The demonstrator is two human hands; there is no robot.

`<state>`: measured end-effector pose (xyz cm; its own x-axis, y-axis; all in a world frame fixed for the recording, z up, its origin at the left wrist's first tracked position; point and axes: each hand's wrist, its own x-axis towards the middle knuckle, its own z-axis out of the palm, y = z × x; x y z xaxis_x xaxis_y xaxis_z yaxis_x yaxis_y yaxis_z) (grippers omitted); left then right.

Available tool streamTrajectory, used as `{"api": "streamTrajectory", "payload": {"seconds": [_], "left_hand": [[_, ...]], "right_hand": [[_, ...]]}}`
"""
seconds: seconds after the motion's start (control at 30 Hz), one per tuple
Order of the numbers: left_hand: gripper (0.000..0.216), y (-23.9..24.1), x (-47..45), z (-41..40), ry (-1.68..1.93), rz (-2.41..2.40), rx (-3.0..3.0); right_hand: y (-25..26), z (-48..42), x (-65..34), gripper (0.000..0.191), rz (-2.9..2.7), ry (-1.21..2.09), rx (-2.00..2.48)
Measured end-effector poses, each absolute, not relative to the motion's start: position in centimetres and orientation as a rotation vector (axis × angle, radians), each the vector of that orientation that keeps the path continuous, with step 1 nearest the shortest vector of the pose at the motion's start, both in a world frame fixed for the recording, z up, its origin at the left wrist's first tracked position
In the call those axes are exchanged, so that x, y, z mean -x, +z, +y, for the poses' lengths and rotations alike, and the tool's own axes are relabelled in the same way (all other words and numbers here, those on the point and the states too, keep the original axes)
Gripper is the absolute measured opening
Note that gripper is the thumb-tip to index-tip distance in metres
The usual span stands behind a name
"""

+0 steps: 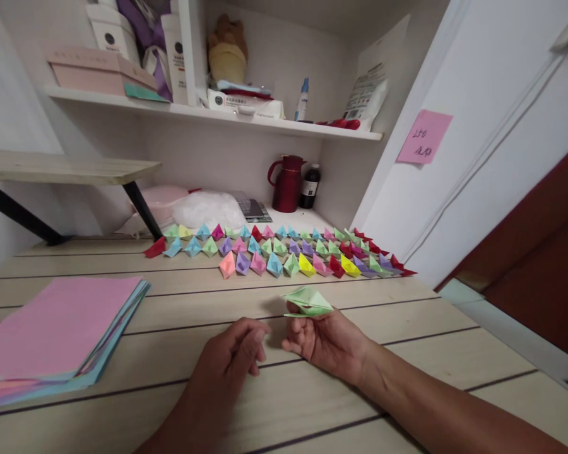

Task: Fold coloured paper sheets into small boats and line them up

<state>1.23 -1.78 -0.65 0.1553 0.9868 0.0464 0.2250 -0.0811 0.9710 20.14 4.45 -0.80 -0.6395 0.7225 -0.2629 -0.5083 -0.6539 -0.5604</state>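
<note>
A light green folded paper boat (pixel 308 302) rests in my right hand (pixel 329 343), above the wooden tabletop. The palm of that hand is turned up, and the fingers partly hidden behind the boat hold it. My left hand (pixel 234 350) is just to the left, apart from the boat, with fingers curled in and the thumb against them; nothing shows in it. Beyond both hands stand rows of small folded paper boats in many colours, among them a blue boat (pixel 274 265) and a yellow boat (pixel 307 265).
A stack of coloured paper sheets (pixel 61 321) lies at the left. Behind the boats are a raised wooden stand (pixel 66 167), a clear plastic bag (pixel 208 209), a dark red jug (pixel 288 186) and a dark bottle (pixel 310 188). A loaded white shelf (pixel 180 110) runs above.
</note>
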Motion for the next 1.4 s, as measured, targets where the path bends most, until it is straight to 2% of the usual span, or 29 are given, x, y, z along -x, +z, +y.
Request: {"api": "streamTrajectory", "payload": {"seconds": [0.17, 0.27, 0.33, 0.4, 0.47, 0.53, 0.73, 0.87, 1.07, 1.4], "left_hand": [[0.033, -0.7, -1.2, -1.9, 1.027, 1.225, -1.508], [0.031, -0.7, -1.2, -2.0, 1.034, 1.277, -1.514], [0.027, -0.7, -1.2, -1.9, 1.052, 1.381, -1.518], [0.024, -0.8, -1.2, -1.7, 1.084, 1.513, -1.536], [0.021, -1.0, -1.2, -1.5, 1.121, 1.612, -1.578], [0.020, -1.1, -1.2, -1.4, 1.142, 1.657, -1.640], [0.026, -1.0, -1.2, -1.9, 1.307, 1.748, -1.768], [0.027, -0.6, -1.6, -2.7, 1.343, 1.687, -2.075], [0.016, -1.2, -1.7, -2.6, 1.071, 1.676, -2.348], [0.021, -1.1, -0.7, -1.5, 0.708, 1.691, -2.297]], "right_hand": [[-0.9, 4.2, -19.8, 0.014, -0.715, 2.202, 0.694], [-0.6, 3.7, -19.6, 0.020, -1.027, 1.997, 0.761], [-0.3, 3.2, -19.5, 0.019, -1.412, 1.696, 0.876], [-0.1, 2.8, -19.5, 0.006, -1.884, 1.256, 0.977], [-0.2, 2.5, -19.6, 0.012, -2.154, 0.860, 0.987], [-0.4, 2.4, -19.6, 0.019, -2.254, 0.659, 0.980], [-0.7, 2.7, -19.6, 0.024, -2.284, 0.606, 1.078], [-0.4, 2.6, -19.7, 0.024, -2.295, 0.601, 1.126], [-0.6, 2.8, -19.8, 0.027, -2.316, 0.571, 1.107], [-0.7, 2.3, -19.8, 0.035, -2.434, 0.475, 0.961]]}}
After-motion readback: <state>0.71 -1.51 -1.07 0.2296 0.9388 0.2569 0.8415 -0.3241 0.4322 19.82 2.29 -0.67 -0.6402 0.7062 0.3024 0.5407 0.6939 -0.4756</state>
